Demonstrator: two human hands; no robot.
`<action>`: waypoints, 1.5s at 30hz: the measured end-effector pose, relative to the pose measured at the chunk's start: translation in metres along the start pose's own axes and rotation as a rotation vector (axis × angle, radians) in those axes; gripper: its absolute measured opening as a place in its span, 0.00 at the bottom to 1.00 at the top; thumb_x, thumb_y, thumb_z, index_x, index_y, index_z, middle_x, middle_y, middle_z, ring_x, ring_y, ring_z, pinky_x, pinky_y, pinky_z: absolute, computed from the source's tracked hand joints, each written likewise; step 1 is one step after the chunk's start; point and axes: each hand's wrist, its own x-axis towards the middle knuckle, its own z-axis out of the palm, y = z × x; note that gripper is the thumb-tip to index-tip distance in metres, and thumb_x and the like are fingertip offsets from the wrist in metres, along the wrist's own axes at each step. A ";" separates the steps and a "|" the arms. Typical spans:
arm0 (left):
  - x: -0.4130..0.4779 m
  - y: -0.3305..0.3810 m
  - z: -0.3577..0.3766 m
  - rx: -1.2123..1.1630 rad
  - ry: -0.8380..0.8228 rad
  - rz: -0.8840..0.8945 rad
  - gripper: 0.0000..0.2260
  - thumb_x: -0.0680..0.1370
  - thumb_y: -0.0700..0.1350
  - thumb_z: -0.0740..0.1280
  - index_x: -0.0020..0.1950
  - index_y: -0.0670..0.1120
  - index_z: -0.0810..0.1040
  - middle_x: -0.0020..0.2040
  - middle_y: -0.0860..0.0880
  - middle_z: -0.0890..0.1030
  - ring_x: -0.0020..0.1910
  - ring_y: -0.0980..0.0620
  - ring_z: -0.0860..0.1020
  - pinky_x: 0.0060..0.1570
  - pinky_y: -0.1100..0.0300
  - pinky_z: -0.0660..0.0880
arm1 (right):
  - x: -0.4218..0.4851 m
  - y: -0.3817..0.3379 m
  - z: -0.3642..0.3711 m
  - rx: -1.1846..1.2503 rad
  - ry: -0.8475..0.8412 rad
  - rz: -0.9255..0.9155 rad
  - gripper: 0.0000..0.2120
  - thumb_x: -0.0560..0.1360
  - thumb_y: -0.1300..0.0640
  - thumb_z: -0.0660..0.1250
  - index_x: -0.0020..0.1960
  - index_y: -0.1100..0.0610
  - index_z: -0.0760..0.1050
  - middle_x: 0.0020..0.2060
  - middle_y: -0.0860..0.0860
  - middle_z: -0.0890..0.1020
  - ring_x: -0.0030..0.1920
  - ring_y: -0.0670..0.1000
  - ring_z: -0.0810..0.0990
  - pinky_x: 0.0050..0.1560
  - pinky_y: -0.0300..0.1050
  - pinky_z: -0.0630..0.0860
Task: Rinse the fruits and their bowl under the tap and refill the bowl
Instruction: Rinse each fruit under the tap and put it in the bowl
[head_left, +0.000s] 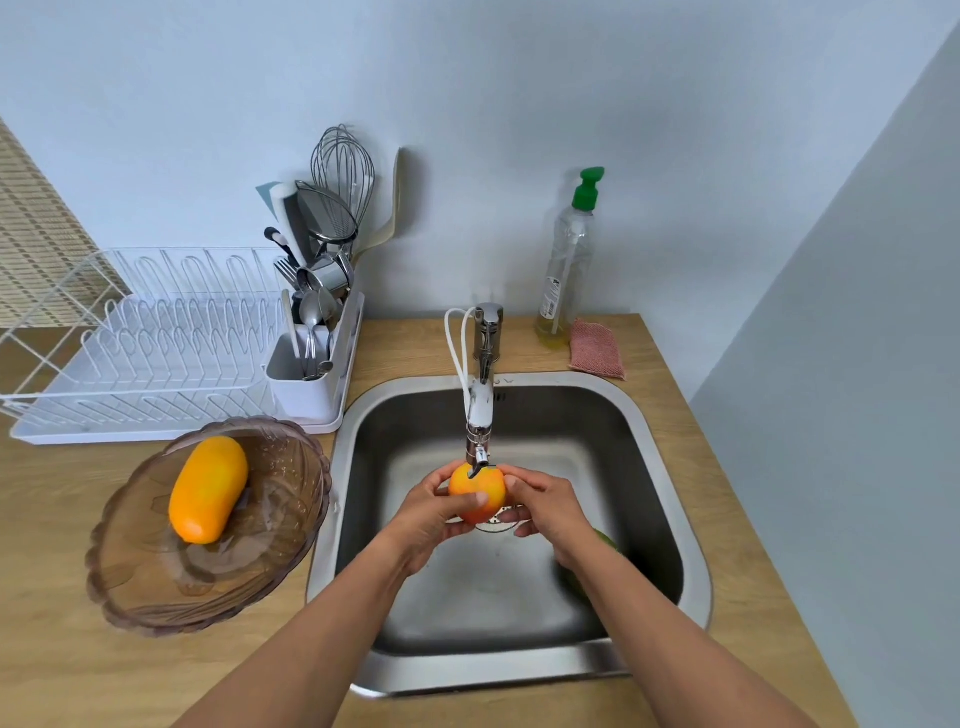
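Both hands hold an orange-red round fruit (480, 493) right under the tap spout (479, 415), above the steel sink (649, 467). My left hand (434, 512) cups it from the left with the thumb across its front. My right hand (540, 501) grips it from the right. A green fruit (605, 540) lies in the sink, mostly hidden behind my right wrist. On the counter to the left stands the tinted glass bowl (156, 582), holding one yellow-orange mango (208, 488).
A white dish rack (135, 358) with a cutlery holder (306, 374) stands at the back left. A soap bottle (566, 270) with a green pump and a pink sponge (597, 349) stand behind the sink on the right. A wall runs along the right side.
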 end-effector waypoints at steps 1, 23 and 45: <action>0.001 -0.001 0.000 -0.009 0.002 -0.012 0.26 0.70 0.39 0.78 0.66 0.52 0.74 0.62 0.42 0.77 0.59 0.39 0.79 0.56 0.47 0.80 | -0.001 -0.001 -0.002 -0.006 -0.008 -0.003 0.12 0.80 0.59 0.64 0.60 0.52 0.82 0.40 0.51 0.86 0.34 0.48 0.84 0.31 0.39 0.75; 0.012 -0.019 0.001 -0.096 0.118 -0.078 0.20 0.74 0.42 0.74 0.64 0.46 0.74 0.55 0.45 0.79 0.56 0.42 0.80 0.55 0.51 0.78 | -0.007 0.069 -0.081 -1.180 0.025 0.328 0.58 0.63 0.42 0.79 0.79 0.60 0.49 0.75 0.58 0.62 0.74 0.58 0.64 0.72 0.51 0.66; -0.029 0.026 -0.024 0.084 0.315 0.246 0.32 0.69 0.44 0.79 0.70 0.52 0.70 0.62 0.48 0.77 0.60 0.47 0.78 0.52 0.51 0.77 | 0.006 0.022 -0.002 -0.588 0.011 0.086 0.46 0.53 0.41 0.77 0.68 0.50 0.67 0.60 0.51 0.75 0.56 0.54 0.78 0.55 0.52 0.80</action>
